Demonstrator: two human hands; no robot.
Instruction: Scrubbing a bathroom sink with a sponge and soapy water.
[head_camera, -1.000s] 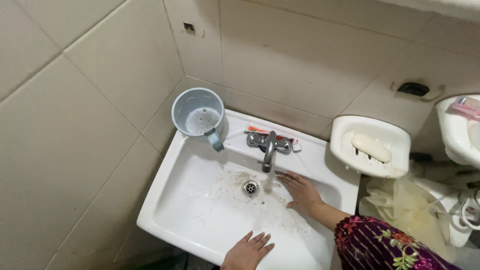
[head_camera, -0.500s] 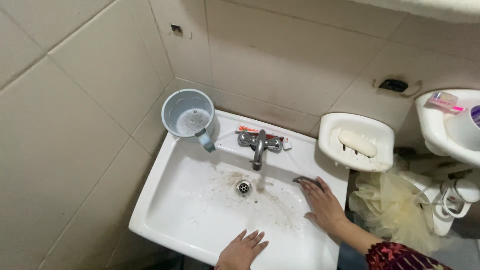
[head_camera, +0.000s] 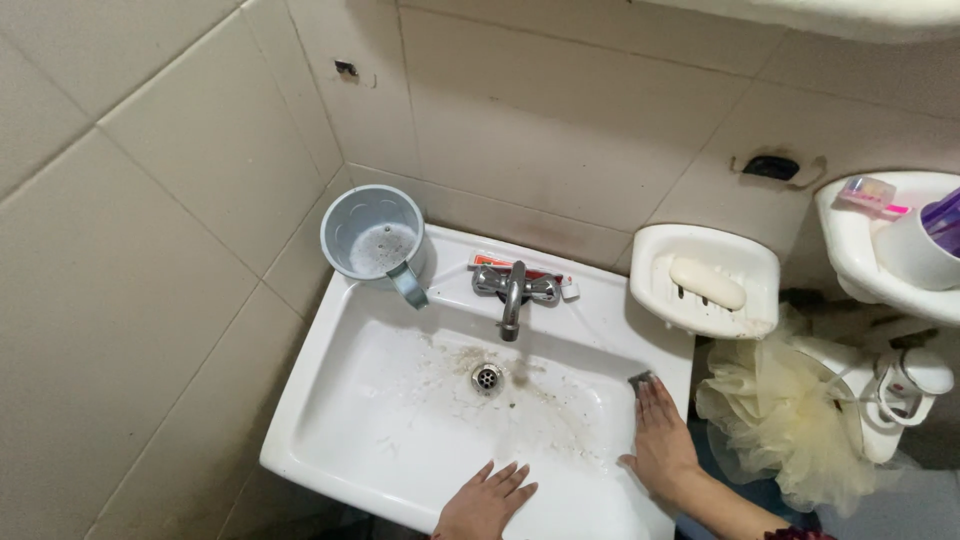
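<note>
The right hand (head_camera: 662, 443) lies flat on the right inner wall of the white sink (head_camera: 330, 400), its fingers (head_camera: 655, 400) stretched out and pressing a small grey scrub pad (head_camera: 640, 380) against the wall near the rim; the left hand (head_camera: 487, 500) rests on the front rim, fingers spread and holding nothing. The basin looks wet and streaked with brown grime around the drain (head_camera: 486, 377), so the pad could slide out from under the fingertips, or the bracing palm could slip on the smooth edge. A wide sweep toward the tap (head_camera: 512, 292) might knock the grey mug (head_camera: 374, 240) perched on the back corner. Behind the tap lies a flat red and white tube (head_camera: 500, 262) with a white cap; a pale soap bar (head_camera: 706, 283) sits in the white wall dish (head_camera: 745, 260), and a small pink packet (head_camera: 868, 192) lies on the shelf (head_camera: 850, 265) at right
</note>
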